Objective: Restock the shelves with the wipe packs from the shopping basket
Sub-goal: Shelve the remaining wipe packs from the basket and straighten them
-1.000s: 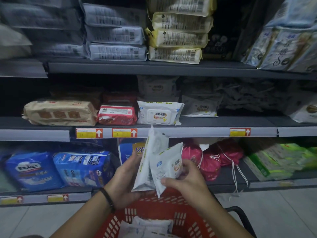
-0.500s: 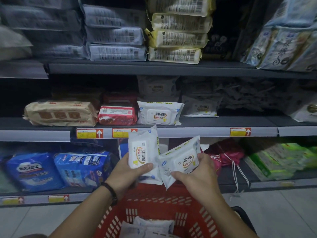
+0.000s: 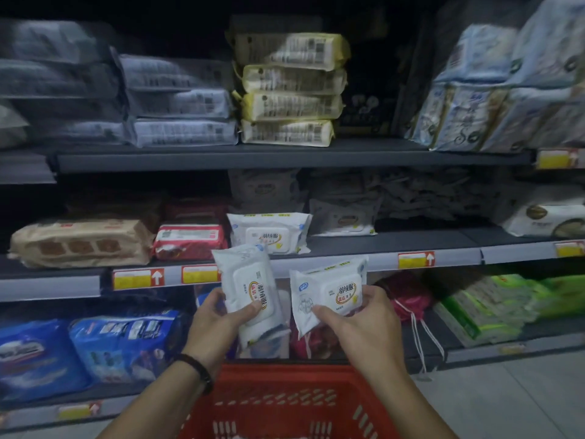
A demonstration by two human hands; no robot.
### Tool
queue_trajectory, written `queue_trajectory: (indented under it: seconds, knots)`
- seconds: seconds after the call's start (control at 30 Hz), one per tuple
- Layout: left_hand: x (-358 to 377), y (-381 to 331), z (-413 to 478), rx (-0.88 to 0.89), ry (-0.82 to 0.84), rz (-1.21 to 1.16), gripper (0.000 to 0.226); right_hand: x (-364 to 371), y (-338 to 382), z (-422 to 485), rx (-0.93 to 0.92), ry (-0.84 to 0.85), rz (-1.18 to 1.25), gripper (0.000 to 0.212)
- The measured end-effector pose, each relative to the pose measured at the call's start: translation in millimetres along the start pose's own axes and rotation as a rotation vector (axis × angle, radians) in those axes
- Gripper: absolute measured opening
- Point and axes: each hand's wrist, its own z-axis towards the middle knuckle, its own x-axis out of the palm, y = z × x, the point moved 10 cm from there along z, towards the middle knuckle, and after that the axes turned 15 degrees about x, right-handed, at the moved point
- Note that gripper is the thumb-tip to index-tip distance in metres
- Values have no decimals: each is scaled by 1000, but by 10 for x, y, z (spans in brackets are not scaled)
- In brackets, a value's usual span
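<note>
Upper shelf [image 3: 285,156], top of frame: stacked grey packs [image 3: 180,103] left, yellow packs [image 3: 291,90] centre, pale blue packs [image 3: 490,115] right.
Middle shelf [image 3: 395,245]: tan pack [image 3: 82,242], red pack [image 3: 190,240], white wipe pack [image 3: 269,231].
Lower shelf [image 3: 459,350]: blue packs [image 3: 120,346] left, green packs [image 3: 493,308] right.

Two hands [image 3: 215,327] [image 3: 361,327], two held packs [image 3: 245,280] [image 3: 335,289] — one basket [image 3: 285,375]
</note>
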Motion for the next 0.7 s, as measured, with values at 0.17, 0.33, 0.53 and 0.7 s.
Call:
queue_trajectory:
  seconds: [0.17,0.33,0.53,0.7]
  knots:
    - [445,-99,161,48,-79,-64,36,-344,166,359,35,-105,56,87]
    - [815,-80,234,23,-83,-128,22,-460,475,884,3,-250,24,104]
    - [824,37,315,66,-172,-20,25,-136,657,1375,-8,-365,-89,108]
    - [884,272,363,37,-249,-123,39,145,652,1560,-63,-466,-277,105]
